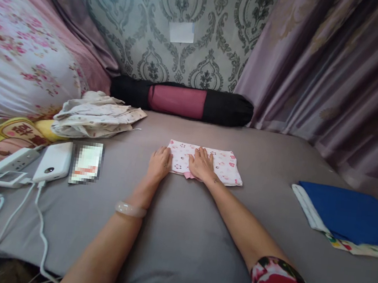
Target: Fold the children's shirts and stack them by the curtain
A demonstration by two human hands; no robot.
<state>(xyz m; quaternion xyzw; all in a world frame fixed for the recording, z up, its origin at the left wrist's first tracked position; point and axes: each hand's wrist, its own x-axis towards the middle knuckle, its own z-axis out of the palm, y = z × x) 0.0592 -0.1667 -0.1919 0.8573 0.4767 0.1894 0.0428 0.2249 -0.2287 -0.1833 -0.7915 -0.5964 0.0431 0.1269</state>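
A folded white cloth with a pink print [225,166] lies flat on the grey sheet [178,232] in front of me. My right hand [202,163] rests palm down on its middle, fingers stretched out. At the cloth's left edge is my left hand [160,162], fingers laid forward and touching or just beside the fabric. A bit of pink edging [189,175] shows under the near side of the cloth. Neither hand is wrapped round anything.
Folded cloths with a blue one on top [355,214] lie at the right. On the left are a crumpled pale garment [97,116], a white power bank [53,161], a power strip [6,169] and cables. A black-and-red roll [176,101] lies against the wall.
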